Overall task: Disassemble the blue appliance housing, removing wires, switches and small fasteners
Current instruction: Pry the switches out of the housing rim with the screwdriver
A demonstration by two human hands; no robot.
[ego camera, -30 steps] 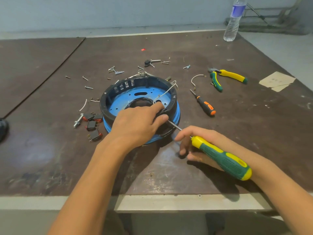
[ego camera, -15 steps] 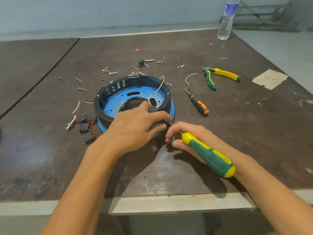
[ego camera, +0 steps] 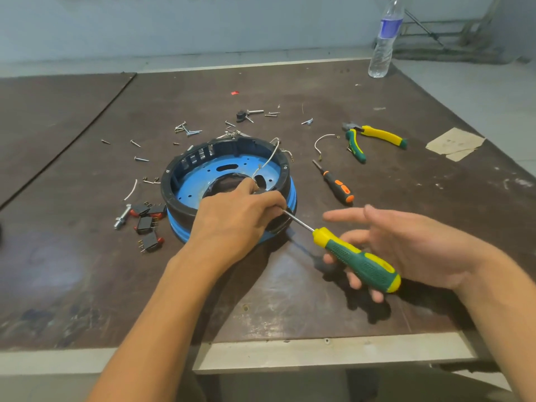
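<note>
The round blue housing (ego camera: 203, 181) with a black rim sits on the brown table, open side up. My left hand (ego camera: 235, 219) grips its near rim, thumb inside next to the end of a white wire (ego camera: 271, 159) that arches up to the far rim. A green-and-yellow screwdriver (ego camera: 359, 262) points at the housing, its tip hidden under my left fingers. My right hand (ego camera: 420, 245) is spread open; the handle lies across its lower fingers. Removed switches (ego camera: 145, 221) lie to the left of the housing, and several loose screws (ego camera: 185, 129) lie behind it.
A small black-and-orange screwdriver (ego camera: 338, 187), yellow-green pliers (ego camera: 374, 134) and a loose wire (ego camera: 322, 140) lie to the right of the housing. A water bottle (ego camera: 384, 39) stands at the far right corner, and a paper scrap (ego camera: 452, 143) lies near the right edge. A bolt (ego camera: 121, 217) rests beside the switches.
My right hand has released its grip on the screwdriver handle and spread its fingers. My left hand stays on the housing rim.
</note>
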